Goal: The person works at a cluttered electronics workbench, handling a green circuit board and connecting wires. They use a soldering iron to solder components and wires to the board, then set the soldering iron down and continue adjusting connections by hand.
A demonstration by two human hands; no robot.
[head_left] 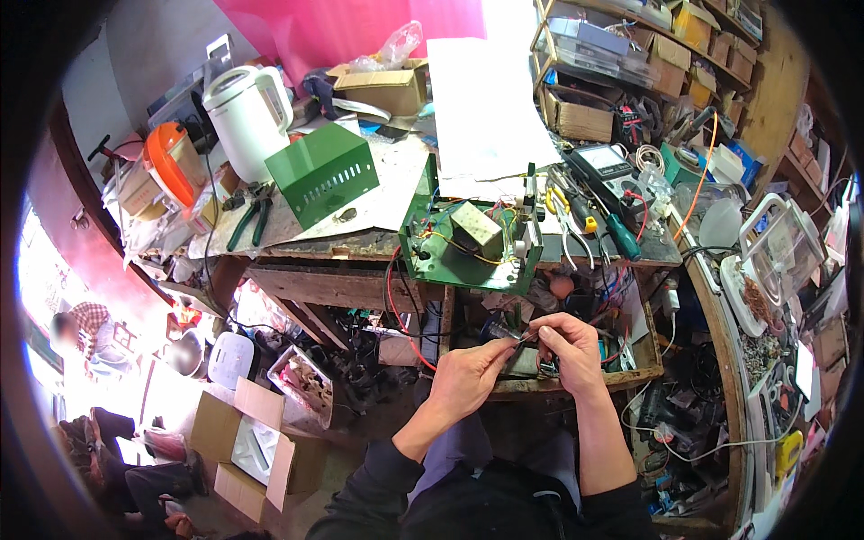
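Observation:
Over an open wooden drawer, my left hand (466, 373) and my right hand (572, 351) are close together, the fingers of both pinched. Something small, thin and dark (524, 337) is between their fingertips, too small to name. Below the right fingers shows a bit of shiny metal; whether that hand holds it I cannot tell. Just beyond, at the bench edge, stands an open green metal chassis (450, 266) with a boxy pale part (477, 227) and coloured wires inside. To its left sits a green slotted metal cover (326, 175). Red and black leads (394, 301) hang from the chassis.
Right of the chassis lie yellow-handled pliers (560, 205), a green screwdriver (621, 236) and a meter (605, 162). Dark-green-handled pliers (252, 220) and a white jug-shaped appliance (247, 121) are at left. The drawer (576, 382) holds jumbled parts. Another person (85, 337) is far left.

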